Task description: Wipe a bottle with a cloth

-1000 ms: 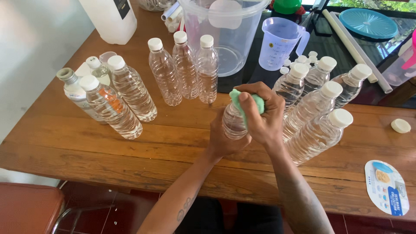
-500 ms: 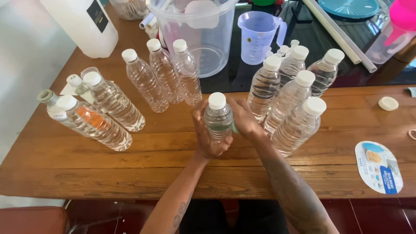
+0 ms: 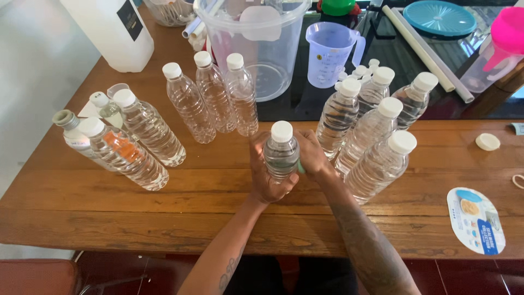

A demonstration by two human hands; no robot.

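Gripped a small capped bottle (image 3: pixel 281 154) upright above the wooden table (image 3: pixel 164 218) between capped bottle groups, left hand (image 3: pixel 266 173) fingers curled tight around its side, right hand (image 3: pixel 311 155) pressed behind with green cloth (image 3: pixel 301 167), steadying it.

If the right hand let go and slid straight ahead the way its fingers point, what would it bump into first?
The right hand points up and away, across the held bottle. Past that, the first thing is probably the trio of capped bottles, then the clear bucket. Depth is hard to judge, so that's a guess.
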